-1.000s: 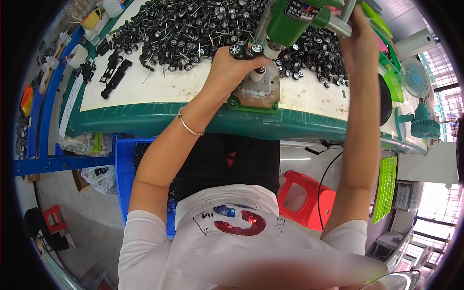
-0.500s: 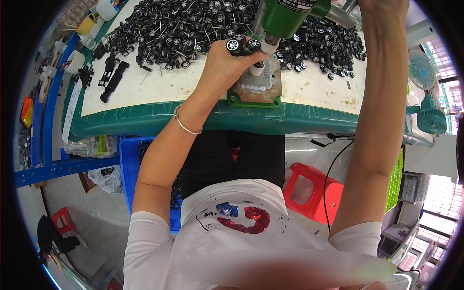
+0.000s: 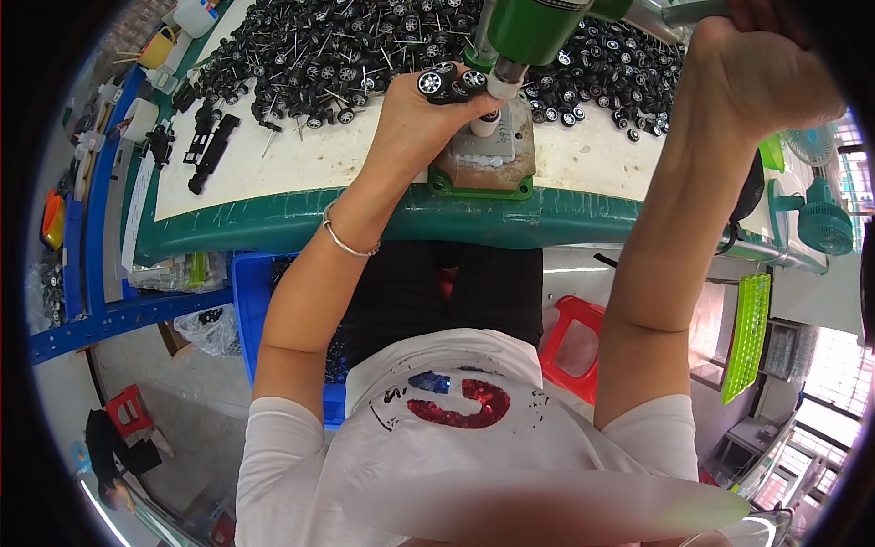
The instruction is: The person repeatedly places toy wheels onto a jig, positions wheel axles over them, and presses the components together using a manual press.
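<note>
My left hand (image 3: 415,118) is closed around several small black toy wheels (image 3: 444,84) with silver hubs. Its fingertips reach in under the punch (image 3: 504,80) of a green hand press (image 3: 538,32). Another black wheel sits at the fingertips, just above the white post (image 3: 484,126) on the press base (image 3: 483,173). My right hand (image 3: 775,77) is raised at the upper right, wrapped round the end of the press lever (image 3: 697,11); its fingers are partly in shadow at the picture's edge.
Behind the press, a heap of black wheels (image 3: 337,55) with thin metal axles covers the table (image 3: 301,173). Black plastic parts (image 3: 214,155) lie at the left. Below are a blue bin (image 3: 251,301) and a red stool (image 3: 574,342). Green fans (image 3: 820,219) stand at the right.
My right hand has swung outward to the right and nearer to me, along with the lever. My left hand stays at the punch with the wheels.
</note>
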Available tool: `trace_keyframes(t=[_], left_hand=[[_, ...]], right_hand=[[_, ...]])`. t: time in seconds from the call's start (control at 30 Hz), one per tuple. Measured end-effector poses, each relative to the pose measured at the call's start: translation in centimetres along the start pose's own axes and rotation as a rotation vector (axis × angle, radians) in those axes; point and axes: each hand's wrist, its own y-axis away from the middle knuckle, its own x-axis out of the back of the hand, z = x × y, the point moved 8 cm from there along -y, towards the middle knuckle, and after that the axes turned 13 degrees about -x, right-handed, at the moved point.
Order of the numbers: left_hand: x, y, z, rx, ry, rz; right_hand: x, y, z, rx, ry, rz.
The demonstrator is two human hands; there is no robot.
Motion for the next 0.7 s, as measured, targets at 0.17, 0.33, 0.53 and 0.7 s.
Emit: trace_keyframes(t=[0.17,0.33,0.53,0.7], left_hand=[[-0.1,0.6,0.0,0.069,0.115,0.051],[-0.5,0.9,-1.2,0.105,0.225,0.032],[-0.1,1.9,-2.1,0.136,0.556,0.174],[3.6,4.1,-1.3,0.181,0.765,0.200]], right_hand=[[0.8,-1.5,1.8,-0.087,-0.146,-0.006],[-0.9,-2.2,2.9,-0.348,-0.270,0.063],[-4.2,-4.9,11.1,-0.836,-0.141,-0.067],[-4.1,-5.1,13.3,-0.829,-0.623,-0.547]])
